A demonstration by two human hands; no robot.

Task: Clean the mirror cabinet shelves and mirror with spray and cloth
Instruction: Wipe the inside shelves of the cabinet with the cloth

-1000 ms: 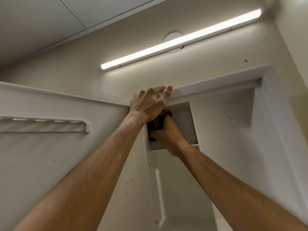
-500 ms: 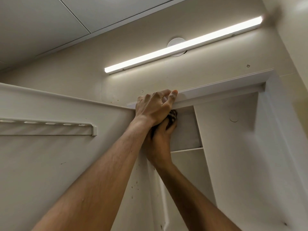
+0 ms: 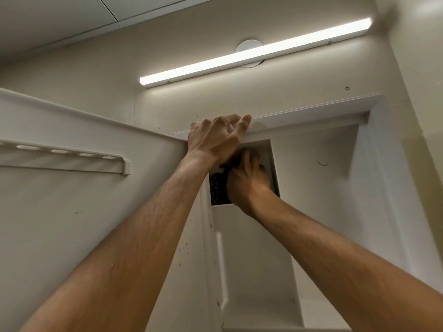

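Head view: left hand [image 3: 215, 137] grips the cabinet top edge [image 3: 299, 119]; directly beneath, right hand [image 3: 248, 182] clutches a dark cloth [image 3: 217, 188], with the shelf [image 3: 223, 205] just below it.

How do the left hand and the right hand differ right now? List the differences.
The left hand grips the cabinet's top edge; the right hand holds a dark cloth. The left hand is higher, outside; the right hand reaches into the top compartment. Both are bare and raised overhead.
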